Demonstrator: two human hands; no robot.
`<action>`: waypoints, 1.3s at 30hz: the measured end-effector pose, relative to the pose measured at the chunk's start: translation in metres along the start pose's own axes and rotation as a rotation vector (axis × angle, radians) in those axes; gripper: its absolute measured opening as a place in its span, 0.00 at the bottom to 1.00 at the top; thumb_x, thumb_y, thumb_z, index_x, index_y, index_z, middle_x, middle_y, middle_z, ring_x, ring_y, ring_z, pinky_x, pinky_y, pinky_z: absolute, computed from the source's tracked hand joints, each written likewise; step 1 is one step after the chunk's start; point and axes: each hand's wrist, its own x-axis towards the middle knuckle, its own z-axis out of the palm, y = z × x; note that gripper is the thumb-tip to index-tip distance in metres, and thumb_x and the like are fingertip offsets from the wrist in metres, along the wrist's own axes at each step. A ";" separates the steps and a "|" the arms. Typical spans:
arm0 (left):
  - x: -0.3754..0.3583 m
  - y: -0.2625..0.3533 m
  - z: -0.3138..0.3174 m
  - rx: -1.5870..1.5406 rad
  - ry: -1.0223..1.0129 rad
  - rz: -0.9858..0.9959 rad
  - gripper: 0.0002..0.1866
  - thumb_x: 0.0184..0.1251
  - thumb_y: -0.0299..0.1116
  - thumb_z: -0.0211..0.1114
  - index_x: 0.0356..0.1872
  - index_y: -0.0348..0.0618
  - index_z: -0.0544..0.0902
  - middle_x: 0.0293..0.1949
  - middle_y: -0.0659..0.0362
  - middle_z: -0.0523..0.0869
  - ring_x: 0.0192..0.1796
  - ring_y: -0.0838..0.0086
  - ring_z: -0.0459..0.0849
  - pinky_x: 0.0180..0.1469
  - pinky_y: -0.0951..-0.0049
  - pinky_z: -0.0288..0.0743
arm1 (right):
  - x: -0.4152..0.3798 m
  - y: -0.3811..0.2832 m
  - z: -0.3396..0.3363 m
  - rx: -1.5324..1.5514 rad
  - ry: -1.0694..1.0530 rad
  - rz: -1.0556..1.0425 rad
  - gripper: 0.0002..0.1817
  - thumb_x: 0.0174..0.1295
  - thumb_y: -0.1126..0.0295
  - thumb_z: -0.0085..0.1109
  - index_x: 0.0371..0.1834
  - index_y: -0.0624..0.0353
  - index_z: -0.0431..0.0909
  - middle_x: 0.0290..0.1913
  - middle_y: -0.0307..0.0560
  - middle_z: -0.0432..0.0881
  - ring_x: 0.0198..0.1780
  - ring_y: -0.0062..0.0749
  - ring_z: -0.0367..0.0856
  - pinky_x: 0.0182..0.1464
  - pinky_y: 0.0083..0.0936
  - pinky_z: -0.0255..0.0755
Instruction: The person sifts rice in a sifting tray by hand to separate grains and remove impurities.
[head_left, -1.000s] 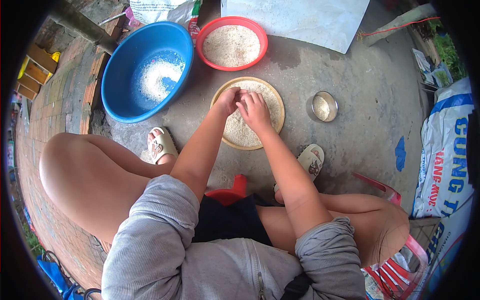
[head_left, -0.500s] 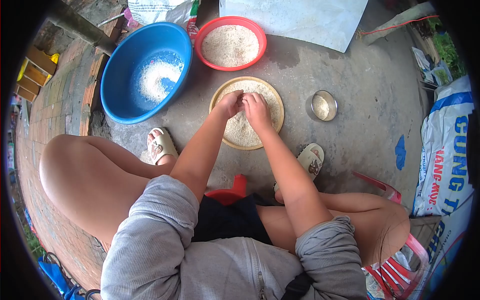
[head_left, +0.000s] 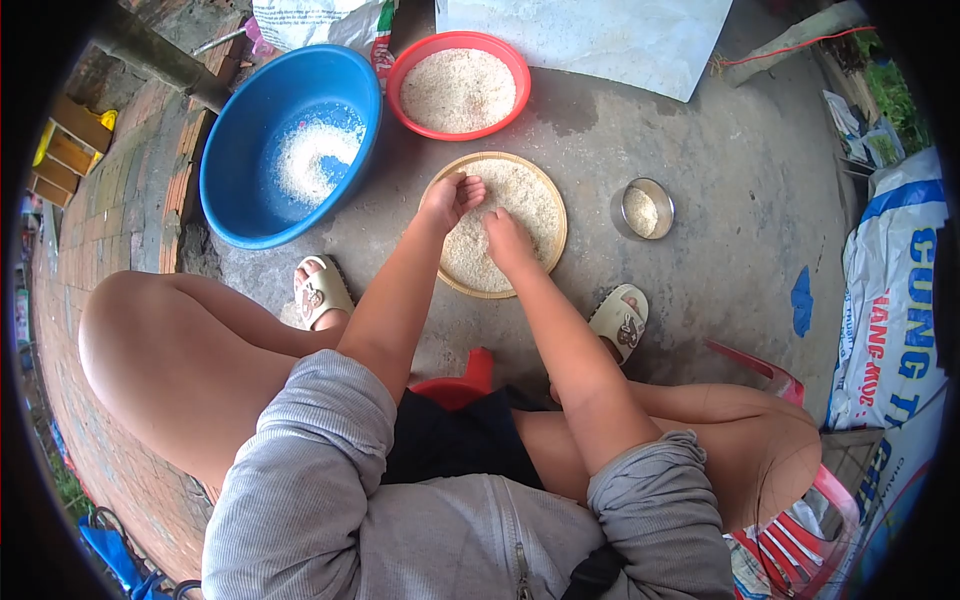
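Note:
A round woven tray on the concrete floor holds a spread layer of whitish grains that look like rice. My left hand is over the tray's left side, palm turned up and fingers apart, loosely curved. I see nothing clearly in its palm. Close by on the right, my right hand is lowered toward the grains. Its fingers are drawn together at the tips, and whatever they pinch is too small to make out. The two hands are apart.
Beyond the tray stand a big blue basin with white grains and a red basin full of grains. A metal bowl with some grains sits to the right. Printed sacks and a red plastic chair are at the right edge.
My hands were together over the tray; now they have separated. The right hand has dropped nearer to me, toward the grains, and the left has opened palm up.

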 end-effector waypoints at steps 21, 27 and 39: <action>0.010 -0.010 -0.009 -0.102 0.024 -0.028 0.16 0.73 0.37 0.46 0.35 0.38 0.79 0.29 0.58 0.84 0.30 0.74 0.82 0.39 0.74 0.80 | 0.004 -0.004 -0.011 0.130 0.290 0.024 0.08 0.59 0.69 0.57 0.39 0.59 0.73 0.45 0.50 0.73 0.55 0.45 0.70 0.56 0.39 0.66; 0.008 -0.010 -0.015 -0.075 0.078 -0.038 0.16 0.73 0.36 0.46 0.35 0.38 0.79 0.29 0.58 0.83 0.30 0.73 0.82 0.38 0.73 0.81 | -0.012 0.018 0.003 0.059 0.113 -0.032 0.08 0.59 0.71 0.56 0.40 0.60 0.74 0.42 0.51 0.75 0.47 0.48 0.74 0.50 0.40 0.70; -0.002 -0.019 0.014 -0.102 -0.147 -0.026 0.15 0.73 0.37 0.46 0.39 0.38 0.79 0.33 0.57 0.83 0.36 0.72 0.81 0.42 0.72 0.77 | 0.018 -0.017 -0.024 0.343 0.486 -0.128 0.07 0.59 0.74 0.54 0.40 0.62 0.75 0.45 0.53 0.75 0.48 0.49 0.73 0.51 0.40 0.69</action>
